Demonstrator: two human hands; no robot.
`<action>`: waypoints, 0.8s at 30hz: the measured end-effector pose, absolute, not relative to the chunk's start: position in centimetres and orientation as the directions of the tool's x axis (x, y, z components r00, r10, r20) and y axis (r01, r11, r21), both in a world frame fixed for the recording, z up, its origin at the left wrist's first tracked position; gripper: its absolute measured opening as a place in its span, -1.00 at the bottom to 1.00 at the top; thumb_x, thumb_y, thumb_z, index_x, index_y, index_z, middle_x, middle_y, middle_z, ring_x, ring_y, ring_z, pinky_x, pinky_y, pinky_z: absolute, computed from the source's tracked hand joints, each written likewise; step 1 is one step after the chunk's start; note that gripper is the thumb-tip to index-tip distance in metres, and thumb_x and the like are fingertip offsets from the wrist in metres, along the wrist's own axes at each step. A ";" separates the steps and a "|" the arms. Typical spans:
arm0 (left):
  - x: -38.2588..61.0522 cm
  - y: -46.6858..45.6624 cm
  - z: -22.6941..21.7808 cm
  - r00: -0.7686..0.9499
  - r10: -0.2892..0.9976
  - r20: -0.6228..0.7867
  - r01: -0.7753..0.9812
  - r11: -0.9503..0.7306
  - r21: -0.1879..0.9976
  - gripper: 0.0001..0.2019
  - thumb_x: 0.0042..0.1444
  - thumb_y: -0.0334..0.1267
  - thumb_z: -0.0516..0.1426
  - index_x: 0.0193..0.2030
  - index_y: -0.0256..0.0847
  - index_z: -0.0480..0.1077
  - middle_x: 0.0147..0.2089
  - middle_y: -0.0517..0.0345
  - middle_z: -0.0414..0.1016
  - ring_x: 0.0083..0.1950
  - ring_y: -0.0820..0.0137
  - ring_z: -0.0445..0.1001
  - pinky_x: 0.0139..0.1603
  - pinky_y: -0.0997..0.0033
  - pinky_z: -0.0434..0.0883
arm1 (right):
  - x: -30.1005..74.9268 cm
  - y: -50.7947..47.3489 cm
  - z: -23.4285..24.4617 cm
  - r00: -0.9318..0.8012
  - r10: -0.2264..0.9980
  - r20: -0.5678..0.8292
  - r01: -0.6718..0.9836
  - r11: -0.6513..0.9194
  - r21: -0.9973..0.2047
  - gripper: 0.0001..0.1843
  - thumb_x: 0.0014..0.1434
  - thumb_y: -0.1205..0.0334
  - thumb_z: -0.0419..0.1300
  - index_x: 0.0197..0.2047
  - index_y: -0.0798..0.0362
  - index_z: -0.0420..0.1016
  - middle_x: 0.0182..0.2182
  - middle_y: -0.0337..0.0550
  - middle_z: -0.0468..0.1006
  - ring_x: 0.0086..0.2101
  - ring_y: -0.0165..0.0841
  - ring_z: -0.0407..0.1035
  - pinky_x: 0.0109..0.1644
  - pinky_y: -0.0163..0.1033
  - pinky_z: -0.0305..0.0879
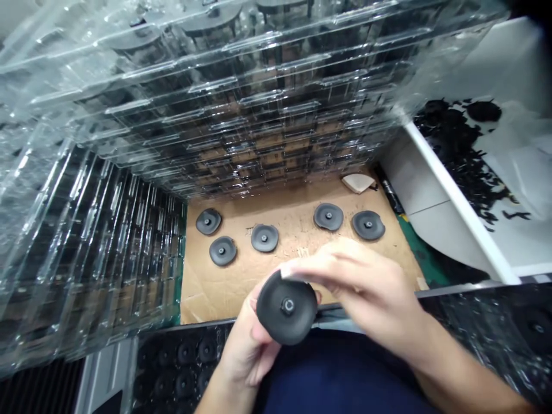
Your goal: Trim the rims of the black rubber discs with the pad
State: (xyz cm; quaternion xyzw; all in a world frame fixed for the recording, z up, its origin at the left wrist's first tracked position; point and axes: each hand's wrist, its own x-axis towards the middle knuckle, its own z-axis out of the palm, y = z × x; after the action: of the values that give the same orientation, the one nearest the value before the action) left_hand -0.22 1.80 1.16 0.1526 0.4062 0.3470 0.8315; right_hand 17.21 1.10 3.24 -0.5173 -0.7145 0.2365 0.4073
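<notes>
A round black rubber disc (276, 323) with a small metal stud in its middle faces me, held up in front of my body. My left hand (248, 345) grips it from the left and below, with the fingers partly hidden behind it. My right hand (371, 282) is slightly blurred and reaches in from the right, its fingertips closed on the disc's upper rim. Beyond my hands, several similar discs lie on a cardboard sheet (241, 293), among them a disc (259, 244) near the middle and another disc (368, 231) at the right.
High stacks of clear plastic trays (276, 115) wall in the back and left. A white bin (466, 213) on the right holds black scraps (457, 149). A whitish wedge-shaped piece (357, 183) and a dark pen-like stick (389, 192) lie at the cardboard's far right. A tray (172, 368) of discs sits front left.
</notes>
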 end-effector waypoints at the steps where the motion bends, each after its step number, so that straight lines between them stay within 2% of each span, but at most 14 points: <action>1: -0.2 1.9 1.3 0.457 0.696 -0.554 -0.472 0.717 0.513 -0.39 -0.41 -0.07 0.43 -0.10 -0.11 0.53 -0.11 0.06 0.61 -0.21 0.24 0.59 -0.10 0.36 0.50 | 17.5 1.2 2.7 -0.071 0.956 0.286 0.530 0.279 -0.801 -0.74 0.28 0.43 0.03 -0.08 0.02 0.49 -0.29 -0.22 0.57 -0.28 -0.42 0.42 -0.20 -0.29 0.34; 4: -0.5 2.1 1.6 0.501 0.687 -0.526 -0.514 0.726 0.457 -0.38 -0.42 -0.09 0.44 -0.08 -0.06 0.53 0.07 0.04 0.54 -0.15 0.21 0.59 -0.03 0.32 0.49 | 17.9 -0.1 0.1 0.065 0.988 0.138 0.545 0.081 -0.834 -0.77 0.28 0.34 0.07 -0.04 0.02 0.47 -0.22 -0.17 0.58 -0.22 -0.38 0.46 -0.20 -0.28 0.40; 8: -0.7 2.1 1.2 0.519 0.678 -0.520 -0.534 0.732 0.423 -0.45 -0.33 -0.18 0.43 -0.07 -0.04 0.53 0.04 0.08 0.57 -0.09 0.23 0.58 0.00 0.36 0.47 | 17.6 -2.8 -4.8 0.043 0.999 0.021 0.579 -0.008 -0.815 -0.72 0.30 0.25 0.02 0.01 0.02 0.45 -0.18 -0.12 0.59 -0.19 -0.30 0.48 -0.15 -0.17 0.46; 12: -0.5 2.0 0.8 0.559 0.678 -0.476 -0.558 0.733 0.389 -0.50 -0.28 -0.22 0.42 -0.09 -0.06 0.53 -0.05 0.13 0.61 -0.05 0.25 0.56 0.01 0.37 0.46 | 17.8 -3.1 -7.0 0.056 0.998 0.008 0.597 -0.027 -0.802 -0.74 0.27 0.22 0.03 -0.10 0.07 0.50 -0.23 -0.08 0.62 -0.24 -0.23 0.52 -0.17 -0.11 0.48; 15: -0.2 1.9 0.6 0.576 0.677 -0.459 -0.554 0.736 0.390 -0.50 -0.21 -0.28 0.39 -0.04 -0.07 0.50 -0.01 0.12 0.59 -0.04 0.23 0.56 0.01 0.36 0.46 | 18.3 -2.1 -4.2 0.168 0.985 0.046 0.598 -0.065 -0.799 -0.75 0.29 0.24 0.04 -0.04 0.05 0.46 -0.13 -0.07 0.59 -0.17 -0.24 0.50 -0.19 -0.18 0.45; 17: -0.1 1.7 0.5 0.573 0.677 -0.463 -0.544 0.736 0.404 -0.50 -0.23 -0.26 0.40 -0.05 -0.09 0.50 -0.03 0.12 0.60 -0.05 0.25 0.56 0.01 0.40 0.45 | 18.3 -1.4 -1.0 0.166 0.973 0.161 0.599 0.030 -0.800 -0.74 0.29 0.29 0.06 0.02 -0.04 0.42 -0.09 -0.16 0.57 -0.13 -0.31 0.47 -0.15 -0.23 0.40; 20: 0.0 1.4 0.3 0.565 0.662 -0.493 -0.499 0.750 0.435 -0.59 -0.20 -0.21 0.38 -0.12 -0.11 0.53 -0.12 0.16 0.61 -0.05 0.29 0.55 0.01 0.45 0.43 | 17.3 -0.4 3.1 -0.125 0.886 0.447 0.565 0.434 -0.702 -0.72 0.30 0.36 0.03 0.02 -0.03 0.43 -0.23 -0.24 0.59 -0.32 -0.38 0.43 -0.26 -0.24 0.31; 21: 0.0 1.3 0.2 0.552 0.663 -0.506 -0.483 0.749 0.453 -0.60 -0.20 -0.19 0.38 -0.13 -0.12 0.53 -0.15 0.17 0.62 -0.05 0.29 0.54 0.02 0.44 0.42 | 16.9 -0.1 3.8 -0.205 0.863 0.461 0.556 0.490 -0.671 -0.72 0.31 0.38 0.00 -0.01 0.00 0.45 -0.30 -0.24 0.58 -0.38 -0.39 0.39 -0.31 -0.23 0.27; 22: 0.0 1.2 0.0 0.537 0.669 -0.515 -0.470 0.744 0.476 -0.58 -0.22 -0.16 0.39 -0.14 -0.13 0.53 -0.17 0.16 0.62 -0.04 0.28 0.54 0.03 0.42 0.42 | 16.5 0.2 4.3 -0.240 0.873 0.426 0.578 0.481 -0.659 -0.70 0.31 0.40 -0.03 -0.05 0.02 0.48 -0.35 -0.24 0.57 -0.42 -0.39 0.35 -0.34 -0.23 0.23; 24: 0.0 1.0 -0.2 0.500 0.687 -0.527 -0.449 0.726 0.520 -0.52 -0.32 -0.10 0.41 -0.18 -0.14 0.54 -0.20 0.13 0.62 -0.04 0.22 0.53 0.01 0.34 0.44 | 15.8 0.7 4.7 -0.203 0.919 0.337 0.682 0.380 -0.625 -0.67 0.30 0.43 -0.06 -0.13 0.07 0.52 -0.45 -0.23 0.51 -0.45 -0.38 0.29 -0.37 -0.22 0.15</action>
State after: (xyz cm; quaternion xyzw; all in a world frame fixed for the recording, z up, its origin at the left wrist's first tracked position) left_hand 0.00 0.98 -0.25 0.1595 0.3724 0.3338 0.8512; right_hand 15.78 0.66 4.70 -0.5294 -0.7562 0.1724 0.3439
